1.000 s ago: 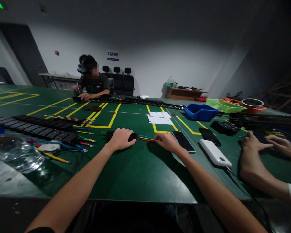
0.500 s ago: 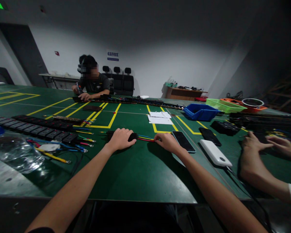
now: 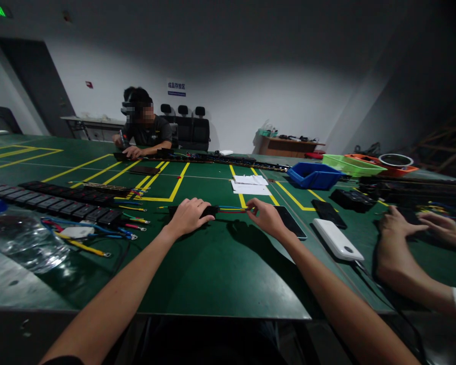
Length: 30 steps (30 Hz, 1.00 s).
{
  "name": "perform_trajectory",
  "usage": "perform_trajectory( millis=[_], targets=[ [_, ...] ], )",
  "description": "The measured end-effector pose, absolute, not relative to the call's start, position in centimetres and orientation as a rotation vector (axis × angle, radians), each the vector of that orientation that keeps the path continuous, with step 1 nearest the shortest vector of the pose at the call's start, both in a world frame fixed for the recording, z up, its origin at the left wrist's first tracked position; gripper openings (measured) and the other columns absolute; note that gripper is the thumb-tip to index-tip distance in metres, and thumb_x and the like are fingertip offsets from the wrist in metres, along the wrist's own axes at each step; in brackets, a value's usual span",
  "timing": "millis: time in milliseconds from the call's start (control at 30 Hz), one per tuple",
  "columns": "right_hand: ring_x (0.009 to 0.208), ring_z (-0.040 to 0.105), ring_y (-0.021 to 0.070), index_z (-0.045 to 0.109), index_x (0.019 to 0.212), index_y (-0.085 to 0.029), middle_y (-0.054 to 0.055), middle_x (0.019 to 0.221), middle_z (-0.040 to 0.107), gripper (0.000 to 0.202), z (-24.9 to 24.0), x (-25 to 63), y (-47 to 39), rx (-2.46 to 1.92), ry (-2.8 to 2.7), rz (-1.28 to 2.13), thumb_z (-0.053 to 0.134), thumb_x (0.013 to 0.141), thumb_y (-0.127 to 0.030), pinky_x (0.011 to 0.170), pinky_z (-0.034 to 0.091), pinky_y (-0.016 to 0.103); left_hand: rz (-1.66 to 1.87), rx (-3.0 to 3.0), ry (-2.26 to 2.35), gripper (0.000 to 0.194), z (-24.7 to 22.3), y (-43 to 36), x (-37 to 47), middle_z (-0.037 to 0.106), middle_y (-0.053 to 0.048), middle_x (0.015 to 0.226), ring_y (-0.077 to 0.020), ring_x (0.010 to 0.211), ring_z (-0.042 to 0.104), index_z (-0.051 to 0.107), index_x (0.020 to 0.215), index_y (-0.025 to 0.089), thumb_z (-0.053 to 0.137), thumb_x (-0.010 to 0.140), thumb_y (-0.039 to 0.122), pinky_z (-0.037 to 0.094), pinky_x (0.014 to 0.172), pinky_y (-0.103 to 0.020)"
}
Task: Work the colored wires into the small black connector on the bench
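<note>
A small black block point(image 3: 213, 210) lies on the green table before me. My left hand point(image 3: 189, 215) is closed over its top, so most of it is hidden. Coloured wires point(image 3: 232, 209), blue, yellow and red among them, come out of its right side. Their far ends meet the fingertips of my right hand point(image 3: 265, 218), which is closed in a pinch on them. From the block's left side a short yellow-green wire end point(image 3: 162, 207) sticks out. Just behind my right hand rests a phone point(image 3: 292, 223), partly covered by it.
Left lie rows of black blocks point(image 3: 64, 205), cables with ring terminals point(image 3: 83, 247) and a plastic bottle point(image 3: 23, 243). To the right are a white power bank point(image 3: 338, 239), a blue bin point(image 3: 313, 176) and a co-worker's hands point(image 3: 403, 223). Another person point(image 3: 148, 132) works across the table.
My right hand has lifted slightly and shifted a little to the right, with the wires at its fingertips. My left hand stays over the block almost unmoved.
</note>
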State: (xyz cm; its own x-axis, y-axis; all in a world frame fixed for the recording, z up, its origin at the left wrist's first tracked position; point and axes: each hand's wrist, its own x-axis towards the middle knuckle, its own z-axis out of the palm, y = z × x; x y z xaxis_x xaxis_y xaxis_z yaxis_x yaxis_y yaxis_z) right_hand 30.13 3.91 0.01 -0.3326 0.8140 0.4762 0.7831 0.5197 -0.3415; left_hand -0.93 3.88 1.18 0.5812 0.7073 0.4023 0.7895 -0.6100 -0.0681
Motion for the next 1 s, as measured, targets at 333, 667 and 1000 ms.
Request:
perform_trajectory(
  millis=[333, 667, 1000],
  targets=[
    [0.08, 0.069, 0.0186, 0.064, 0.112, -0.02, 0.006, 0.099, 0.075, 0.026, -0.3, 30.4, 4.4, -1.319, -1.981, 0.144, 0.061, 0.088, -0.031, 0.075, 0.053, 0.03, -0.56, -2.532, -1.263, 0.052, 1.2, 3.9, -0.8, 0.067, -0.012, 0.12, -0.0267, 0.106, 0.06, 0.06, 0.126, 0.019, 0.043, 0.099, 0.061, 0.042, 0.087, -0.039],
    [0.074, 0.068, 0.0193, 0.069, 0.101, -0.017, 0.007, 0.085, 0.074, 0.035, -0.8, 30.3, 4.9, -1.23, -1.826, 0.442, 0.057, 0.091, -0.049, 0.062, 0.054, 0.029, -0.557, -2.531, -1.245, 0.051, 1.4, 3.7, -0.7, 0.068, -0.012, 0.119, -0.0265, 0.106, 0.06, 0.061, 0.126, 0.018, 0.046, 0.099, 0.059, 0.042, 0.087, -0.038],
    [0.061, 0.063, 0.0154, 0.068, 0.096, -0.017, 0.006, 0.082, 0.071, 0.044, -1.3, 30.3, 5.0, -1.235, -1.787, 0.565, 0.054, 0.092, -0.058, 0.048, 0.049, 0.024, -0.542, -2.547, -1.23, 0.051, 1.3, 3.7, -0.7, 0.068, -0.012, 0.118, -0.0261, 0.106, 0.061, 0.062, 0.125, 0.018, 0.046, 0.099, 0.059, 0.042, 0.087, -0.038]
  ],
)
